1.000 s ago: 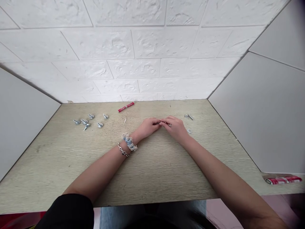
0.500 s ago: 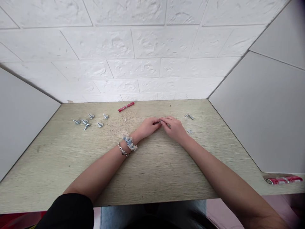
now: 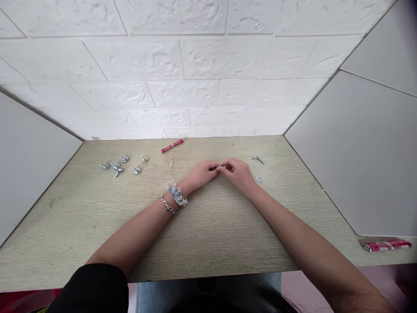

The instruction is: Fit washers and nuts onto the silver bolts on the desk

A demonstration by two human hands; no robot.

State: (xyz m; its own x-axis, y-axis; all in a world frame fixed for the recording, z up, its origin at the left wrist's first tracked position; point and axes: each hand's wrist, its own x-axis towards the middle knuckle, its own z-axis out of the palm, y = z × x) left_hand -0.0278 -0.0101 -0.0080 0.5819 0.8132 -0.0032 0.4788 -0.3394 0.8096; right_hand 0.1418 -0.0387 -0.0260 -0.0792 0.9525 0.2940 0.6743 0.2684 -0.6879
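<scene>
My left hand point(image 3: 202, 172) and my right hand point(image 3: 239, 173) meet fingertip to fingertip near the middle of the wooden table point(image 3: 202, 226). Both are closed in a pinch on a small metal bolt point(image 3: 222, 166) held between them. The left wrist wears a blue scrunchie point(image 3: 177, 194) and a chain bracelet. A loose bolt point(image 3: 259, 159) and a washer point(image 3: 258, 178) lie just right of my right hand. Several assembled bolts point(image 3: 119, 166) lie in a group at the far left.
A red pen-like stick point(image 3: 172, 146) lies near the white brick back wall. Grey panels close off the table's left and right sides. A red-and-white object point(image 3: 386, 245) lies at the right edge, under the right panel.
The fingers of both hands have shifted slightly around the small bolt; the hands stay in the same spot. Nothing else on the table has moved.
</scene>
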